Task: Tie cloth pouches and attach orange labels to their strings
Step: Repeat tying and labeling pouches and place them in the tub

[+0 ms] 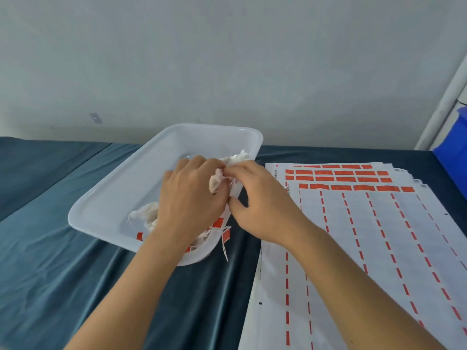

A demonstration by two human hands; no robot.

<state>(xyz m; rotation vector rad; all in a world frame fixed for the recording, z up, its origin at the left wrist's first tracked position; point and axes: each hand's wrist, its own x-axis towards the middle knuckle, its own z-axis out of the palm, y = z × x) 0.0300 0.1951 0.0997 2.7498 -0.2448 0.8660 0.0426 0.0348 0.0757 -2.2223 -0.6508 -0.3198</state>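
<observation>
Label sheets (366,248) nearest, flat on blue-draped surface (63,286), orange labels (338,187) left at far rows. Above white tray (101,205) edge: left hand (192,198) curled around cloth pouch (216,181), right hand (260,198) pinching at its neck, probably string, too small to confirm. Soft, light, floppy; best gripped at gathered neck, string thin and slippery. More pouches (149,215) in tray, some labelled (226,234). Blue bin (454,157) far right.

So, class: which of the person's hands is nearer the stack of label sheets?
Right. The right hand hovers beside the stack of label sheets; the left hand is farther away, over the white tray.
</observation>
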